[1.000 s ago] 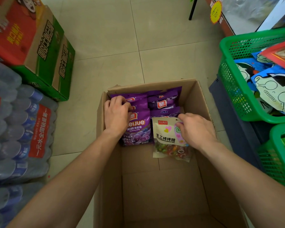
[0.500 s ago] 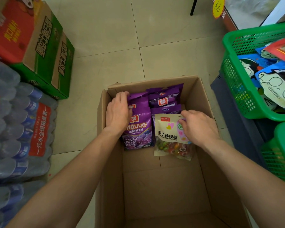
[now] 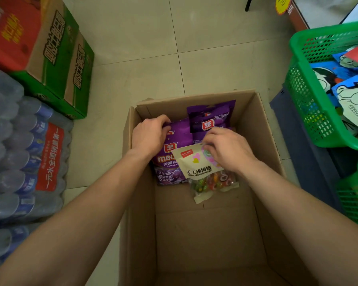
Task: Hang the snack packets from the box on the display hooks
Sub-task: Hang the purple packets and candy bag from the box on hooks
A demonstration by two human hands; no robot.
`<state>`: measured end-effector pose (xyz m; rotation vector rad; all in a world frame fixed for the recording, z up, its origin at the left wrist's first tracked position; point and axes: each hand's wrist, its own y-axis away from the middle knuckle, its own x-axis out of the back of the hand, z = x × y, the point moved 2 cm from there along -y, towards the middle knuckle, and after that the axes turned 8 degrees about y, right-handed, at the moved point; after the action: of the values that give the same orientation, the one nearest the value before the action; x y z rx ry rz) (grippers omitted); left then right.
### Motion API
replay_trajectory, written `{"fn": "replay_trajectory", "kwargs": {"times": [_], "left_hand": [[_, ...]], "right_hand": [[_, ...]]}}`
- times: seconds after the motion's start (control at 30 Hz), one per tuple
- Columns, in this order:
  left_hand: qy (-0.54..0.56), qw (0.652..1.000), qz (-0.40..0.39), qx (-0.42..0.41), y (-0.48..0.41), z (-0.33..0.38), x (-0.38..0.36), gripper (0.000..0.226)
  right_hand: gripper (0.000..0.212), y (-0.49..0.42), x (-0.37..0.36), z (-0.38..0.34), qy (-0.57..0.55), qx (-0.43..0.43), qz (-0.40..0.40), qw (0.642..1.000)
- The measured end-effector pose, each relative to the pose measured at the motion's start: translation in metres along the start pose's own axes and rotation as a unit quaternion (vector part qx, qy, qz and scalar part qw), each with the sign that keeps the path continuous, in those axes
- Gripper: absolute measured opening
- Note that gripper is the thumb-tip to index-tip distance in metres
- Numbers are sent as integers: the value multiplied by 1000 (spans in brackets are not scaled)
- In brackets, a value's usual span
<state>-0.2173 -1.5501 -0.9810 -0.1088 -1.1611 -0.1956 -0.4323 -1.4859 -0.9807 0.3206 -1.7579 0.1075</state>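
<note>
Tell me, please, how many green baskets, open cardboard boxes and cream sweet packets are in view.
green baskets: 2
open cardboard box: 1
cream sweet packet: 1
Total: 4

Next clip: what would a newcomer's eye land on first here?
The open cardboard box at centre draws the eye. Inside it, the left hand grips the purple gummy packets at its far end, and the right hand pinches the cream lollipop packet overlapping them. Green baskets stand at the right, shrink-wrapped water bottles at the left.
</note>
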Motion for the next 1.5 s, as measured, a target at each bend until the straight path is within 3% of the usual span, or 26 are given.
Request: {"fn": "replay_trajectory", "kwargs": {"times": [0.13, 0.27, 0.47, 0.63, 0.83, 1.0, 1.3, 1.5], "left_hand": [[53, 994, -83, 49, -14, -7, 7, 17], [114, 980, -148, 69, -21, -9, 11, 8], [106, 984, -133, 55, -12, -7, 12, 15], [108, 982, -145, 52, -9, -5, 14, 14], [118, 979, -155, 56, -6, -3, 16, 15], [131, 977, -161, 53, -1, -3, 16, 18], [182, 967, -172, 51, 8, -2, 14, 23], [181, 964, -192, 35, 9, -2, 19, 26]], "right_hand": [[26, -25, -25, -18, 3, 24, -15, 1000], [25, -30, -46, -21, -8, 1, 30, 1000], [18, -20, -55, -26, -14, 1, 113, 993], [23, -18, -48, -31, -50, 11, 105, 993], [34, -17, -43, -32, -129, -38, 78, 988], [6, -18, -44, -30, -127, -28, 79, 988], [3, -11, -32, -22, -92, -88, 142, 982], [3, -9, -27, -14, -107, -129, 124, 978]]}}
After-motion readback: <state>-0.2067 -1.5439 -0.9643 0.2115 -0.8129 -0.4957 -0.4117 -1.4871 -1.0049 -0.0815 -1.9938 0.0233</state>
